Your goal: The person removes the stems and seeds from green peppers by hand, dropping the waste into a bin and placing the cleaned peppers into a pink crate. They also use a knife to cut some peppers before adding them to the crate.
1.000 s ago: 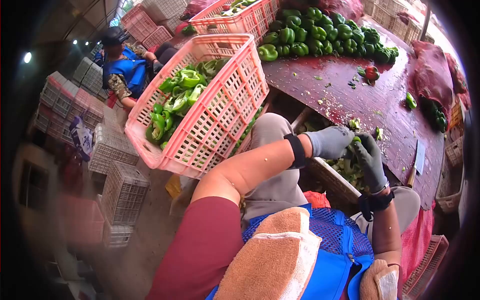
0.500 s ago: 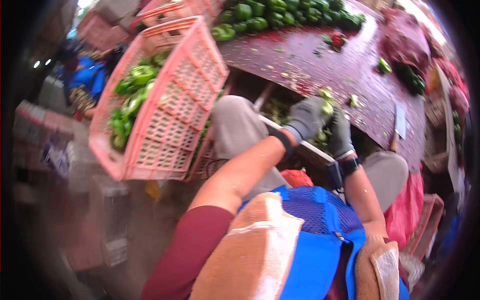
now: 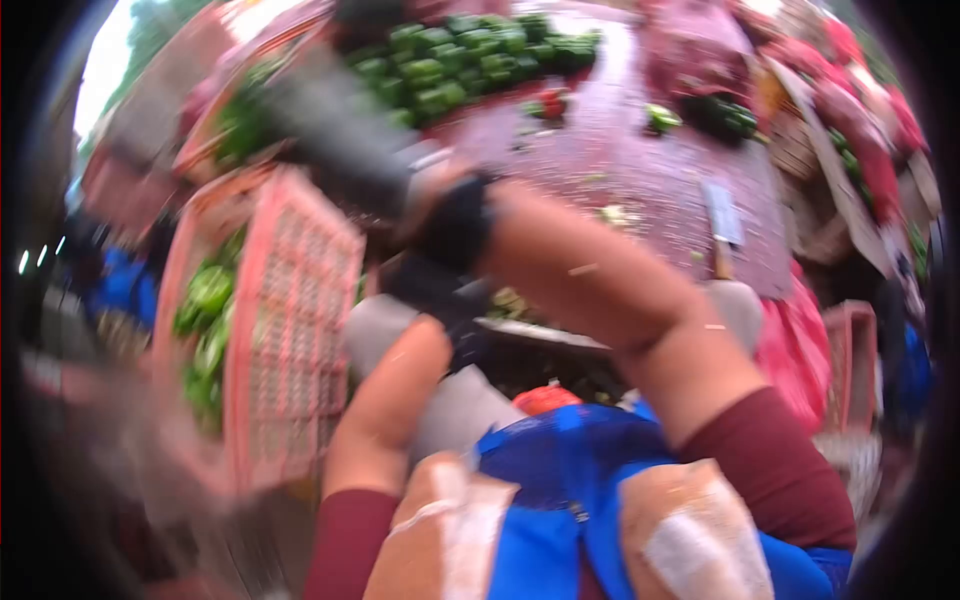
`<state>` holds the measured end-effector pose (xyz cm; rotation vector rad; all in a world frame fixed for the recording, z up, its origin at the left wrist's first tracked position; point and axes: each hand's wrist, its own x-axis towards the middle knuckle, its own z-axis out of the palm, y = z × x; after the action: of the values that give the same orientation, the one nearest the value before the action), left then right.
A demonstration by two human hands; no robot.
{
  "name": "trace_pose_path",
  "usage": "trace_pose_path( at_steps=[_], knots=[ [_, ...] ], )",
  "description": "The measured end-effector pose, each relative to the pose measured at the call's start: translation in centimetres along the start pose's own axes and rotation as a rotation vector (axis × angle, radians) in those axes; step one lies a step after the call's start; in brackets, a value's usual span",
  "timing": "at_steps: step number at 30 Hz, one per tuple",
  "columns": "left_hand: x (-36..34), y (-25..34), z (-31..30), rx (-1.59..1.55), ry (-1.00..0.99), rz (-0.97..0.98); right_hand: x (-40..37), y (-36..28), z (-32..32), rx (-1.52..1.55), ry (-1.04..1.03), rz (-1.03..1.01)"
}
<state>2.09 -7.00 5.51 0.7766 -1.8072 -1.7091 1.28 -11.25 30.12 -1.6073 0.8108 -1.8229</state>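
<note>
My right hand (image 3: 340,130), in a grey glove, reaches across to the upper left and is smeared by motion. It is near a crate holding green peppers (image 3: 245,125); its fingers and anything in them cannot be made out. My left forearm (image 3: 385,400) rises beneath the right one, and a black band (image 3: 440,290) shows where the wrists cross. The left hand is hidden behind the right wrist. Green bell peppers (image 3: 450,70) lie heaped at the back of the purplish table (image 3: 660,190). A pale cut piece (image 3: 620,216) lies near my right forearm.
A pink plastic crate (image 3: 300,320) at left holds opened green peppers (image 3: 210,290). On the table's right lie a wide-bladed knife (image 3: 722,212), a cut pepper (image 3: 660,119) and dark green peppers (image 3: 722,117). Full mesh sacks (image 3: 695,50) stand behind. A person in blue (image 3: 125,285) is at far left.
My right arm has swung from the table's near edge across to the upper left, over my left arm. My left hand has also moved left. The view has shifted.
</note>
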Motion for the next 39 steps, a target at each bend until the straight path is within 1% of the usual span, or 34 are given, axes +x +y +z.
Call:
trace_pose_path(
  at_steps=[1, 3, 5, 6, 7, 8, 9, 10, 11, 12, 13, 14, 15, 16, 17, 18, 19, 20, 21, 22, 23, 25, 26, 27, 28, 29, 31, 33, 34, 35, 37, 38, 39],
  knots=[
    [0.0, 0.3, -0.6, 0.081, -0.050, 0.023, -0.1, 0.7, 1.5, -0.049, -0.065, -0.068],
    [0.5, 0.1, -1.5, 0.262, -0.123, 0.054, -3.4, -2.4, -0.9, 0.273, -0.202, 0.022],
    [1.3, -1.8, -1.7, 0.552, -0.243, 0.123, -6.0, 2.3, -4.7, -0.160, -0.113, -0.343],
    [2.0, -2.9, -1.5, 0.662, -0.328, 0.144, -6.8, 3.8, -8.3, -0.281, -0.183, -0.250],
    [2.3, -3.1, -0.9, 0.681, -0.401, 0.117, -7.7, 5.0, -12.7, -0.402, -0.254, -0.159],
    [2.4, -2.8, -0.1, 0.652, -0.453, 0.069, -8.9, 8.0, -16.7, -0.586, -0.172, -0.169],
    [2.5, -2.3, 0.4, 0.617, -0.477, 0.031, -9.7, 11.1, -21.1, -0.728, -0.094, -0.121],
    [3.0, -1.2, 1.0, 0.592, -0.467, 0.020, -10.1, 13.5, -26.2, -0.940, -0.017, -0.090],
    [3.4, -0.1, 1.6, 0.566, -0.458, 0.009, -10.3, 15.2, -31.5, -0.935, 0.034, -0.039],
    [4.0, -0.4, 1.9, 0.500, -0.442, -0.049, -10.5, 15.5, -36.1, -1.199, 0.095, 0.053],
    [4.6, 0.7, 1.9, 0.557, -0.455, -0.038, -10.7, 17.8, -41.7, -1.420, 0.141, 0.073],
    [5.1, 1.2, 1.9, 0.578, -0.454, -0.016, -10.7, 18.9, -46.3, -1.524, 0.201, 0.157],
    [5.4, 1.6, 1.9, 0.603, -0.452, 0.004, -10.8, 19.4, -49.8, -1.676, 0.236, 0.176],
    [5.7, 1.9, 2.0, 0.571, -0.467, -0.001, -10.6, 19.3, -51.9, -1.678, 0.278, 0.439],
    [5.9, 0.7, 2.1, 0.533, -0.471, 0.030, -10.6, 19.8, -53.8, -1.599, 0.334, 0.747],
    [6.4, 1.1, 2.3, 0.567, -0.503, 0.042, -11.5, 20.8, -56.2, -1.568, 0.263, 0.806],
    [6.7, 1.5, 2.7, 0.600, -0.533, 0.052, -11.5, 21.2, -56.1, -1.535, 0.187, 0.863],
    [6.8, 1.3, 2.8, 0.603, -0.530, 0.072, -11.4, 21.4, -56.0, -1.572, 0.179, 0.943],
    [6.8, 1.1, 2.9, 0.548, -0.504, 0.040, -10.8, 19.9, -54.3, -1.611, 0.173, 1.026],
    [6.9, 0.9, 3.1, 0.493, -0.481, 0.011, -11.3, 20.8, -55.2, -1.596, 0.212, 0.946],
    [6.9, 0.9, 3.2, 0.436, -0.460, -0.017, -11.2, 21.5, -55.1, -1.522, 0.197, 0.953],
    [7.5, 0.9, 3.2, 0.417, -0.355, 0.074, -11.7, 22.6, -54.4, -1.375, 0.168, 0.973],
    [8.0, 1.1, 3.1, 0.300, -0.313, -0.067, -13.6, 24.4, -54.0, -1.008, 0.128, 0.724],
    [8.3, 1.2, 3.0, 0.184, -0.221, -0.094, -12.7, 20.8, -49.1, -0.481, 0.107, 0.848],
    [8.7, 1.3, 2.9, 0.066, -0.128, -0.110, -12.6, 18.9, -45.7, -0.145, 0.059, 0.881],
    [8.9, 1.4, 2.9, -0.046, 0.011, -0.007, -12.6, 16.3, -41.4, 0.034, 0.026, 0.901],
    [9.3, 3.3, 2.5, -0.005, 0.168, 0.120, -13.7, 13.8, -35.8, 0.321, -0.048, 0.933],
    [9.6, 2.5, 0.9, -0.068, -0.017, 0.129, -14.6, 12.2, -32.2, 0.408, -0.212, 0.992],
    [9.3, 3.2, 0.7, -0.107, -0.115, 0.140, -14.6, 11.2, -30.5, 0.385, -0.172, 0.983],
    [8.6, 4.2, 0.5, -0.242, -0.183, 0.008, -14.9, 11.2, -29.8, 0.376, -0.086, 1.013],
    [8.7, 2.3, -0.1, 0.125, -0.124, 0.198, -15.5, 11.1, -28.0, 0.267, 0.044, 0.954],
    [8.5, 1.8, -0.3, 0.243, -0.055, 0.239, -15.9, 11.5, -26.7, 0.311, 0.193, 0.980],
    [8.1, 2.1, -0.3, 0.359, 0.013, 0.277, -15.7, 9.8, -24.8, 0.421, 0.234, 0.945]
  ],
)
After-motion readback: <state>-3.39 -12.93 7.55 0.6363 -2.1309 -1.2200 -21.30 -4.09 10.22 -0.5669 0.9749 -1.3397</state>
